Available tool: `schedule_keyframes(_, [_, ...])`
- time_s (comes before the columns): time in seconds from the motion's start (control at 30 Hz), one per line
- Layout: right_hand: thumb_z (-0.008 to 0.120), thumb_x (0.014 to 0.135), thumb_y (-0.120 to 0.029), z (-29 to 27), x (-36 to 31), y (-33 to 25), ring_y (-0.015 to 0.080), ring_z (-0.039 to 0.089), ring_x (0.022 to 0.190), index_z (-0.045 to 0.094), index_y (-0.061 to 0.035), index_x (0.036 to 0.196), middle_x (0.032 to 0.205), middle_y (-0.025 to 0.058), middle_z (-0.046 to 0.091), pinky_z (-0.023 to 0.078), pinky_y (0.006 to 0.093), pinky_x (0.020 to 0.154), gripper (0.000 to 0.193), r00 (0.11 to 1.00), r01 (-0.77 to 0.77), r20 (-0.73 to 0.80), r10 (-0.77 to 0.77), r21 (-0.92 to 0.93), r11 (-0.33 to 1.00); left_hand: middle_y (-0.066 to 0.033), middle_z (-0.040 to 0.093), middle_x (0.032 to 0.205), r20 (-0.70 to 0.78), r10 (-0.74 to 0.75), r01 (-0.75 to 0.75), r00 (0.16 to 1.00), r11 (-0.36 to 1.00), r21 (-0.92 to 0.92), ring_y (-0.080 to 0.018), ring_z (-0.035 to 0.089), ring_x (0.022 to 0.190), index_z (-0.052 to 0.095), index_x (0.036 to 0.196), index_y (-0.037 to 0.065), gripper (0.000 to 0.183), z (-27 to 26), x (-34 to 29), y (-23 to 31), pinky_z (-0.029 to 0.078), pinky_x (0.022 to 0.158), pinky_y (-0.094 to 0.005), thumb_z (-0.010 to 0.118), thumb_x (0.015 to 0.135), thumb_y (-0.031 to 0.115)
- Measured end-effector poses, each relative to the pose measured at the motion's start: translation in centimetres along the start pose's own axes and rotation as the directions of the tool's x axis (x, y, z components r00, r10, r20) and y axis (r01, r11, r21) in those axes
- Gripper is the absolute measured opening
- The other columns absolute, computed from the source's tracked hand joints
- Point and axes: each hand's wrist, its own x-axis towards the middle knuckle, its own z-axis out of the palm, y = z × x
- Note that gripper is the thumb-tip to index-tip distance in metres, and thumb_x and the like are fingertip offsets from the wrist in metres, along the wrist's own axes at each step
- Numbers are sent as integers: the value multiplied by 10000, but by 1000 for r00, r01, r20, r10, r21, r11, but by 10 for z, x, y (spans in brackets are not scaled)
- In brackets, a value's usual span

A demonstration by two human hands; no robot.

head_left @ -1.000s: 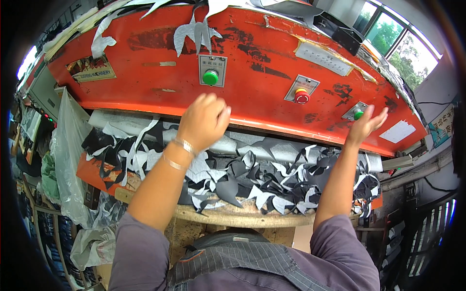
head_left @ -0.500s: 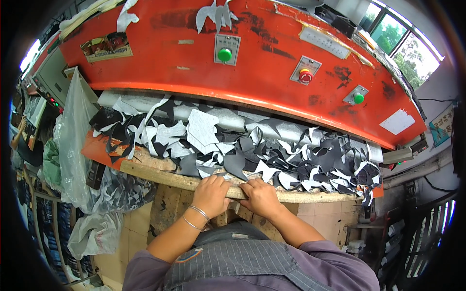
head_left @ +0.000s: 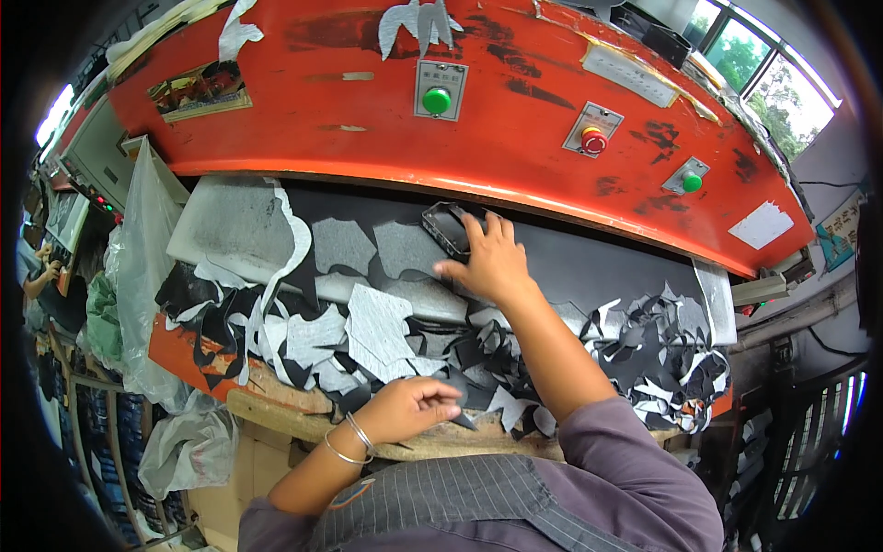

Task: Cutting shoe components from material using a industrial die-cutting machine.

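Observation:
My right hand [head_left: 492, 262] reaches far across the bed, its fingers spread at a black-rimmed cutting die [head_left: 445, 230]. The fingertips lie at the die's right edge, with the thumb just below it; no firm grip shows. Under the die lies a black sheet [head_left: 589, 262] with grey cut-out areas [head_left: 345, 245] on its left part. My left hand [head_left: 414, 409] hovers over the near wooden edge [head_left: 276, 414], fingers loosely curled and apart, nothing seen in them. Beside it are black and light grey scraps [head_left: 377, 331], piled along the front of the bed.
A red press beam [head_left: 322, 129] spans the far side, bearing green buttons [head_left: 437, 101] and a red one [head_left: 593, 141]. Clear plastic sheeting [head_left: 143, 276] hangs at the left, above a whitish bag [head_left: 190, 451]. Another person's hand [head_left: 41, 276] shows at the far left.
Both hands have left the wooden edge: the right went forward to the die, the left rose slightly. The bed has come nearer, exposing the black sheet and the die.

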Motion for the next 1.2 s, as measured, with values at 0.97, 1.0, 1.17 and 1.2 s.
schedule_keyframes(0.97, [821, 718, -156, -4, -161, -13, 267, 282, 1372, 378, -61, 1368, 1397, 131, 332, 306, 443, 1091, 792, 918, -232, 274, -288, 957, 172, -138, 461, 1282, -308, 437, -285, 845, 855, 433, -224, 466, 1187, 301, 1423, 30, 889, -11, 35, -4, 385, 1022, -376, 788, 719, 268])
schedule_keyframes(1.0, [821, 718, -156, -1, -159, -10, 267, 282, 1372, 378, -61, 1368, 1397, 131, 332, 306, 443, 1091, 792, 916, -230, 272, -294, 958, 169, -138, 461, 1282, -312, 436, -281, 844, 855, 436, -224, 466, 1187, 301, 1423, 30, 889, -5, 35, -6, 385, 1022, -376, 788, 719, 268])
schedule_keyframes(1.17, [815, 718, -312, 5, -152, -2, 369, 171, 1419, 365, -117, 1405, 1486, 229, 211, 221, 484, 1109, 844, 930, 77, -55, -363, 996, 47, -120, 463, 1270, -447, 200, -424, 872, 766, -483, -214, 470, 1177, 363, 1349, 32, 791, 39, 36, 12, 385, 1026, -366, 798, 725, 251])
schedule_keyframes(1.2, [816, 715, -306, 2, -149, 5, 367, 197, 1406, 387, -112, 1406, 1475, 226, 231, 223, 477, 1108, 836, 922, 116, -91, -377, 992, 44, -122, 458, 1280, -467, 212, -446, 859, 757, -478, -217, 470, 1181, 357, 1355, 32, 800, 46, 39, 14, 386, 1027, -365, 797, 728, 261])
